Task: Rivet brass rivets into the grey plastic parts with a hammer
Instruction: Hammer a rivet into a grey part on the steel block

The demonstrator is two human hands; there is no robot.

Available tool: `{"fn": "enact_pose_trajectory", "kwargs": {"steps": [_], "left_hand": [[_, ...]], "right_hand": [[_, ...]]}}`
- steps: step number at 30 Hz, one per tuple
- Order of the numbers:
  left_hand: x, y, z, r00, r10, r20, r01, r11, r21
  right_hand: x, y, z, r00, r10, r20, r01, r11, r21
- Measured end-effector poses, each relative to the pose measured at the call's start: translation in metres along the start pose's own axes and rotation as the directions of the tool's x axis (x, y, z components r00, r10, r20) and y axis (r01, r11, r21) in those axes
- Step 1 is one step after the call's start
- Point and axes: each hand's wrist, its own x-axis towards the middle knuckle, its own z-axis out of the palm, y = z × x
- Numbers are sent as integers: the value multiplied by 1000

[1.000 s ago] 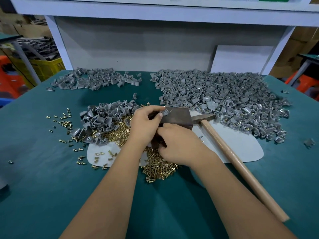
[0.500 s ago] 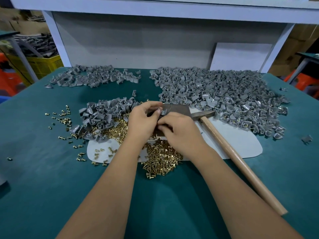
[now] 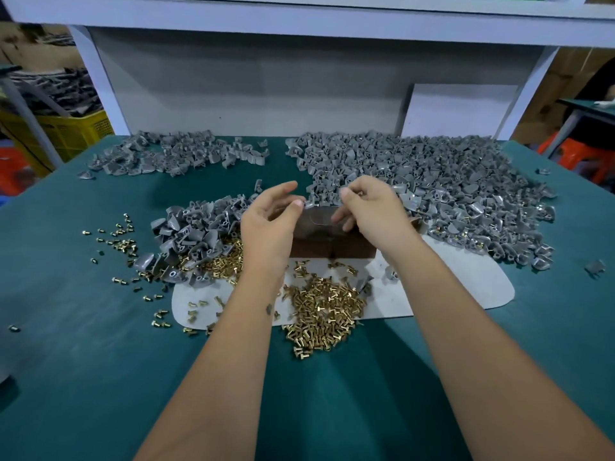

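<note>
My left hand point(image 3: 271, 224) hovers over the dark metal block point(image 3: 332, 242), its thumb tip and a finger pinching a small grey plastic part point(image 3: 308, 204), its index finger stretched out. My right hand point(image 3: 371, 207) is raised over the block's right side at the edge of the big pile of grey parts point(image 3: 432, 184). Its fingers are loosely curled and I cannot tell whether they hold anything. Brass rivets point(image 3: 322, 311) lie heaped in front of the block. The hammer is hidden under my right forearm.
A smaller heap of grey parts point(image 3: 196, 234) lies left of the block and another heap point(image 3: 166, 154) at the back left. Loose rivets point(image 3: 119, 242) are scattered to the left. A white mat point(image 3: 459, 281) lies on the green table point(image 3: 83, 361). A grey back panel point(image 3: 249, 94) closes the bench.
Both hands have lifted off the block and moved apart and away from me. The right hand now reaches the edge of the big pile. The hammer has gone out of sight.
</note>
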Motion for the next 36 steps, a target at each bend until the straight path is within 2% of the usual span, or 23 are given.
{"fn": "enact_pose_trajectory", "kwargs": {"steps": [2, 5, 7, 10, 12, 15, 18, 20, 22, 24, 26, 29, 30, 36], "left_hand": [[2, -1, -1, 996, 43, -72, -41, 999, 32], [4, -2, -3, 985, 83, -154, -74, 996, 59], [6, -2, -5, 977, 67, -203, -62, 998, 33], [9, -3, -9, 973, -2, -231, 4, 1000, 8], [11, -4, -10, 979, -27, -204, 27, 1000, -4], [10, -4, -8, 993, 5, -116, -5, 1000, 1], [8, -3, -6, 998, 57, 5, -57, 998, 23], [7, -3, -4, 995, 78, 63, -81, 996, 43], [6, -4, -3, 994, 86, 70, -92, 992, 90], [6, -6, -3, 996, 87, 11, -88, 986, 138], [8, -7, -4, 994, 78, -79, -66, 986, 151], [10, -7, -6, 981, 90, -171, -64, 986, 152], [11, -7, -5, 975, 106, -196, -75, 984, 159], [12, -4, -8, 920, 167, -354, -94, 972, 215]], "right_hand": [[7, -9, 2, 983, 19, 182, -11, 999, -47], [15, -16, 5, 929, 72, 362, -105, 992, 70], [21, -14, 6, 947, 84, 309, -117, 989, 88], [28, -6, 3, 1000, -8, 5, 8, 987, -162], [27, -4, 4, 995, -40, -92, 30, 993, -112], [22, -5, 12, 998, -1, -61, 9, 992, 125], [15, -10, 19, 994, -15, 106, -27, 922, 386], [13, -11, 21, 983, -27, 182, -55, 902, 429], [12, -11, 22, 984, -12, 177, -68, 897, 437], [13, -10, 20, 997, 23, 72, -53, 891, 451], [13, -5, 14, 992, 50, -113, -5, 930, 367], [12, 11, 4, 920, -46, -389, 31, 999, -43], [11, 16, 1, 896, -67, -439, 22, 994, -108], [14, 31, -18, 799, -58, -598, -47, 986, -159]]}}
